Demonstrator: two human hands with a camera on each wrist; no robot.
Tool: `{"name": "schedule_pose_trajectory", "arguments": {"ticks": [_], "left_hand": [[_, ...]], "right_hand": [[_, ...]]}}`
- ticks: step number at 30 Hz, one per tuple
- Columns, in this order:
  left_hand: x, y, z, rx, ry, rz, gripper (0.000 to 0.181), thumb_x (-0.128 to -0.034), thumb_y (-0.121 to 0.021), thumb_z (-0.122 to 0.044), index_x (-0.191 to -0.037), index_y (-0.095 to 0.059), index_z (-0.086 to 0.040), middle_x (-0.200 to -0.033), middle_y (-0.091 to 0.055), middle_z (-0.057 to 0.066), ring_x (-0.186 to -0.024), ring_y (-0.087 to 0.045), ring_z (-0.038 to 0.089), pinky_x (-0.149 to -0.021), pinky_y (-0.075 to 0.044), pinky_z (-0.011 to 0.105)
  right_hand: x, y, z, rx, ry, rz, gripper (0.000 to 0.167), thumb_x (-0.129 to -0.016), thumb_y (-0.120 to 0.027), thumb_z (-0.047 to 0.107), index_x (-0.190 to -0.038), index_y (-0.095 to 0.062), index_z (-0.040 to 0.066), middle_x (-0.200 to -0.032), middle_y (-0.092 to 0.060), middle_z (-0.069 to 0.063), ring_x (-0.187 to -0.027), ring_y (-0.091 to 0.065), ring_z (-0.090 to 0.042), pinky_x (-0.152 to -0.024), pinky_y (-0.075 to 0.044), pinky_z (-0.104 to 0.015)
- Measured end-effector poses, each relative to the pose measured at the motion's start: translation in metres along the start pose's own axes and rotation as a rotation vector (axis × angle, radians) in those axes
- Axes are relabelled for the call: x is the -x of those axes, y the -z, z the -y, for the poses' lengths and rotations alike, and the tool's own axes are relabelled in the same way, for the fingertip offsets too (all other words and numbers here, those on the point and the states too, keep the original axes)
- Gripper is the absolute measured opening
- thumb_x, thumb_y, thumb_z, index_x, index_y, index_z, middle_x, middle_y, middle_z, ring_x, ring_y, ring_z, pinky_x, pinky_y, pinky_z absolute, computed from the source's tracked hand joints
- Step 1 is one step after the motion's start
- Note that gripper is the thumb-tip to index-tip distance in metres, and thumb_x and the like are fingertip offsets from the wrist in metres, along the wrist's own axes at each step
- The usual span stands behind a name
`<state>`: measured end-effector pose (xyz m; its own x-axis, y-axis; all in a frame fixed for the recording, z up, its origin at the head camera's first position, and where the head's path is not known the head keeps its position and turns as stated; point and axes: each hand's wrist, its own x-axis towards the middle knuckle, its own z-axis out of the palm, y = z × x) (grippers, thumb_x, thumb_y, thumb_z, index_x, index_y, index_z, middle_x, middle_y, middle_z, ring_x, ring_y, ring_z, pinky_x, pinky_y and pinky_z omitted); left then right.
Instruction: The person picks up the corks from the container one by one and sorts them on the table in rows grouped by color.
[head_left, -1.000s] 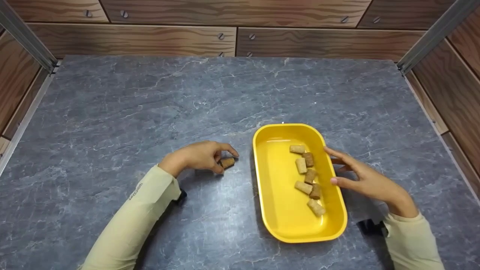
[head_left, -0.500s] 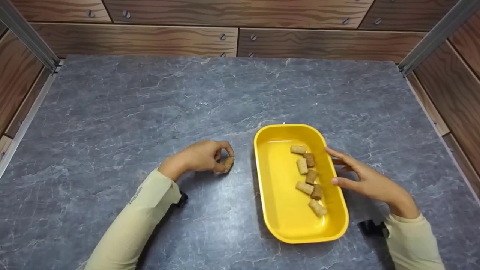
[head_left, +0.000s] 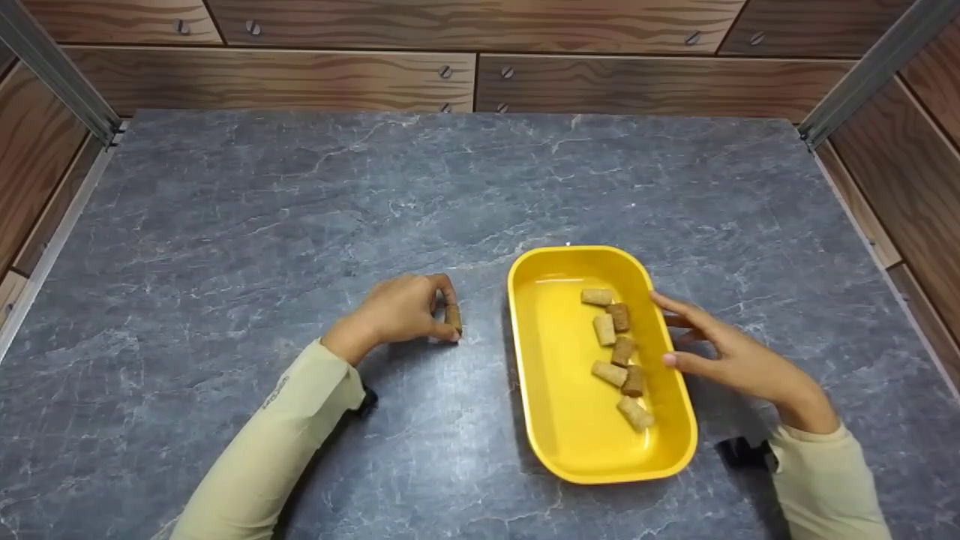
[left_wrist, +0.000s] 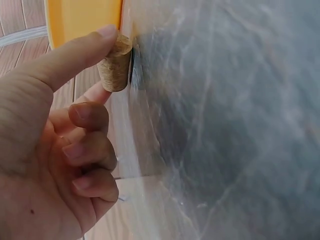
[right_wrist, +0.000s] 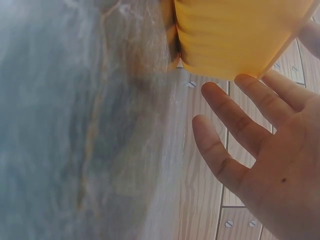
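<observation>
My left hand (head_left: 403, 309) pinches a cork (head_left: 453, 318) between thumb and index finger, just left of the yellow tray (head_left: 527, 390). In the left wrist view that cork (left_wrist: 115, 70) sits at the thumb tip, very close to the table, while the other fingers curl beneath it; whether it touches the table I cannot tell. At the tray's right side, my right hand (head_left: 739, 367) rests its thumb and fingertips along the rim and outer wall. Its fingers (right_wrist: 237, 122) are mostly straight in the right wrist view.
Several light and dark brown corks, such as a dark cork (head_left: 617, 316) and a pale cork (head_left: 635, 413), lie along the right half of the tray floor. The grey marbled table (head_left: 337, 187) is bounded by wood-patterned panels (head_left: 262, 79) and metal posts.
My left thumb and index finger have closed on the cork, which has turned from lying slantwise to pointing away from me. The left hand has shifted slightly; the right hand and tray stay put.
</observation>
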<state>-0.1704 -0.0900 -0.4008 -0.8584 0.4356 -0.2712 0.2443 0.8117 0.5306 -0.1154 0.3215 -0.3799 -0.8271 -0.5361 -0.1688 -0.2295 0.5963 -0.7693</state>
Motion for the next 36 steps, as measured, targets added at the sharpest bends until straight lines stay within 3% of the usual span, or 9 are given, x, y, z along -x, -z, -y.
{"name": "schedule_pose_trajectory", "arguments": {"ticks": [9, 14, 18, 25, 30, 36], "left_hand": [[0.004, 0.004, 0.000, 0.004, 0.015, 0.023, 0.048, -0.0732, -0.082, -0.042, -0.111, -0.064, -0.018, -0.077, -0.059, -0.002, -0.066, -0.049, 0.013, -0.059, -0.039, 0.029], [0.009, 0.011, -0.008, 0.044, -0.005, -0.014, 0.054, -0.0764, -0.079, -0.044, -0.120, -0.061, -0.018, -0.077, -0.062, -0.002, -0.065, -0.053, 0.013, -0.059, -0.042, 0.029], [0.013, 0.015, -0.024, 0.077, -0.072, -0.059, 0.052, -0.0789, -0.077, -0.043, -0.122, -0.061, -0.018, -0.075, -0.061, -0.005, -0.063, -0.053, 0.011, -0.059, -0.042, 0.028], [0.014, 0.017, -0.061, 0.081, -0.247, -0.147, 0.049, -0.0794, -0.076, -0.043, -0.120, -0.063, -0.019, -0.077, -0.062, -0.002, -0.063, -0.049, 0.009, -0.059, -0.041, 0.026], [0.007, 0.009, -0.086, 0.119, -0.312, -0.126, 0.049, -0.0797, -0.076, -0.043, -0.120, -0.062, -0.019, -0.078, -0.061, -0.003, -0.066, -0.051, 0.008, -0.064, -0.042, 0.023], [-0.003, -0.003, -0.106, 0.106, -0.348, -0.082, 0.047, -0.0807, -0.075, -0.045, -0.119, -0.063, -0.021, -0.072, -0.056, -0.007, -0.061, -0.048, 0.006, -0.059, -0.038, 0.020]], "right_hand": [[-0.002, -0.002, 0.002, 0.015, -0.003, -0.002, 0.068, -0.096, -0.059, 0.015, -0.153, -0.024, 0.019, -0.151, -0.037, -0.018, -0.117, -0.046, 0.009, -0.094, -0.047, -0.031], [-0.002, -0.004, 0.002, 0.021, -0.002, -0.004, 0.068, -0.096, -0.059, 0.015, -0.154, -0.024, 0.019, -0.149, -0.039, -0.019, -0.117, -0.047, 0.008, -0.094, -0.047, -0.032], [-0.001, -0.004, 0.002, 0.012, -0.007, -0.001, 0.069, -0.096, -0.059, 0.015, -0.154, -0.023, 0.020, -0.148, -0.040, -0.019, -0.116, -0.047, 0.008, -0.092, -0.048, -0.029], [-0.001, -0.003, 0.002, 0.015, -0.017, -0.005, 0.068, -0.096, -0.059, 0.017, -0.154, -0.023, 0.019, -0.150, -0.037, -0.020, -0.116, -0.046, 0.010, -0.090, -0.048, -0.025], [0.000, -0.002, 0.001, 0.016, -0.014, -0.005, 0.068, -0.096, -0.059, 0.015, -0.154, -0.023, 0.017, -0.147, -0.040, -0.021, -0.115, -0.046, 0.010, -0.088, -0.049, -0.026], [-0.001, -0.002, 0.000, 0.033, -0.028, -0.003, 0.068, -0.096, -0.059, 0.019, -0.154, -0.023, 0.019, -0.149, -0.038, -0.020, -0.115, -0.045, 0.011, -0.089, -0.049, -0.027]]}}
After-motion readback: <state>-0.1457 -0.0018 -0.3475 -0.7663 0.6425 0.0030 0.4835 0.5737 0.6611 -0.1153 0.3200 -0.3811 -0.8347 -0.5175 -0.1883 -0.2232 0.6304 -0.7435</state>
